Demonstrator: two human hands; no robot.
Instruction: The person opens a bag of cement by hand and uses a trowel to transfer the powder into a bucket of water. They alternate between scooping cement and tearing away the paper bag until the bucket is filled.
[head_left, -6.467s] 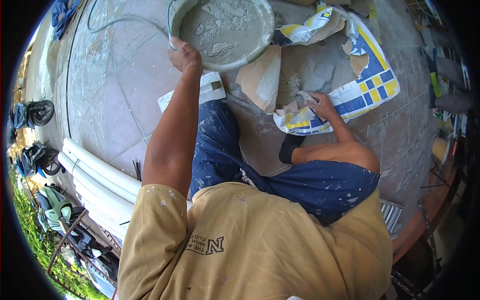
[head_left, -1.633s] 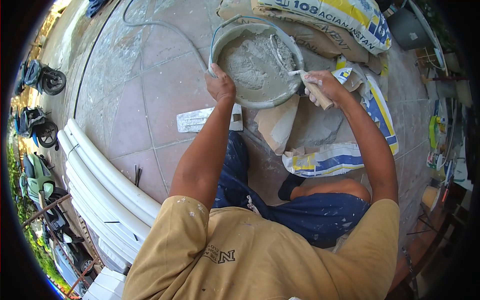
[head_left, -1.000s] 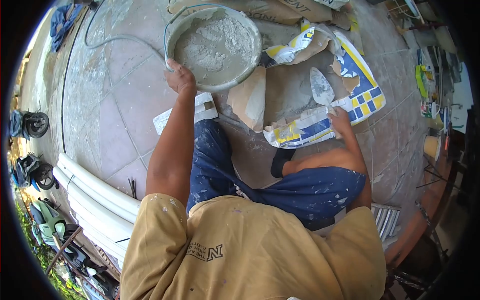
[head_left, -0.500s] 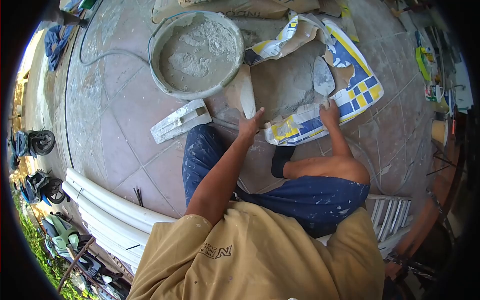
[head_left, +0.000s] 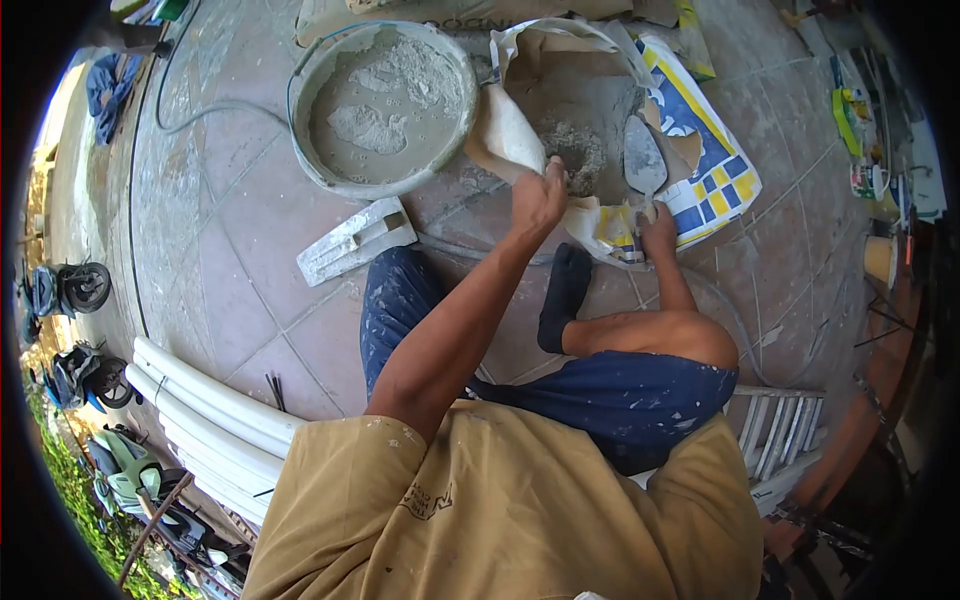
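Observation:
My left hand [head_left: 540, 195] is closed on a torn flap at the near left side of a paper cement bag [head_left: 727, 190], which is ripped wide open. Inside lies grey powder [head_left: 600, 110], loose and crumbly beside my fingers. A pointed trowel [head_left: 643, 158] rests over the powder, blade away from me. My right hand [head_left: 657, 235] is closed around its handle, at the bag's near edge. Left of the bag stands a round bucket [head_left: 300, 130] of wet grey mix [head_left: 345, 140] with dry powder patches on top.
A plaster-caked float [head_left: 360, 240] lies on the tiled floor below the bucket. A hose [head_left: 220, 105] runs across the tiles. White pipes [head_left: 215, 410] lie at lower left, a ladder [head_left: 775, 435] at lower right. More bags [head_left: 420, 18] are behind the bucket.
My left hand has moved up and right, pulling the bag's near left side inward. The powder there is now disturbed, and more of my dark sock shows. The right hand has hardly moved.

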